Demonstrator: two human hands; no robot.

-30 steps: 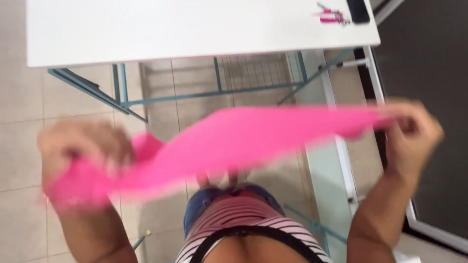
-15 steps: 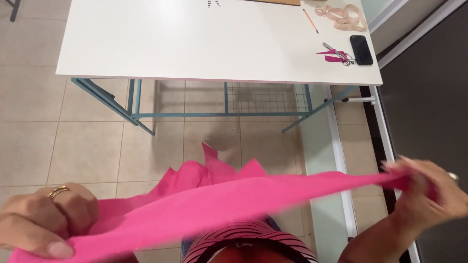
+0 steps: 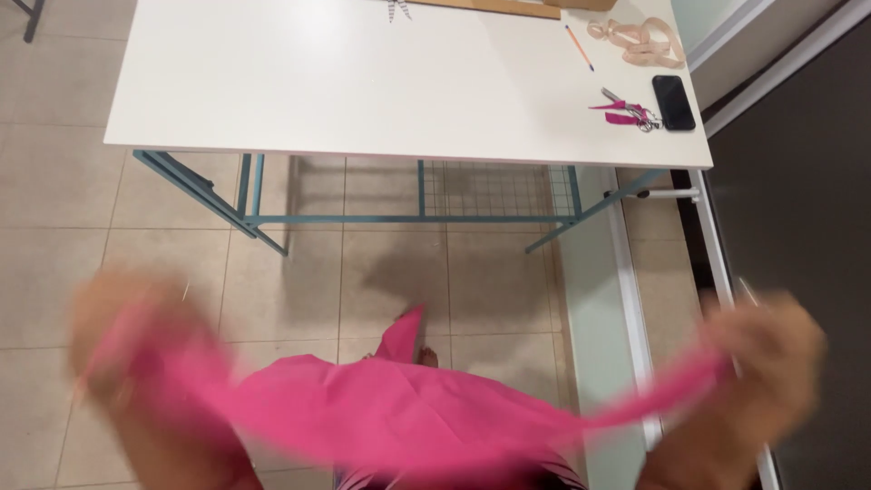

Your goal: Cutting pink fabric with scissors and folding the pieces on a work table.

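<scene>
Pink fabric (image 3: 390,413) stretches between both blurred hands. Left hand (image 3: 136,349) and right hand (image 3: 762,349) each clamp one end, below a white counter (image 3: 363,82).

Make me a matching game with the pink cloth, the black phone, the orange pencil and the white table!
Things:
1. bright pink cloth
2. flat black phone
3. thin orange pencil
4. white rectangular table

Places:
A. near the table's right edge
B. stretched between both hands
C. standing on the tiled floor
D. lying slanted near the table's far right side

Pairs: 1-B, 2-A, 3-D, 4-C
</scene>
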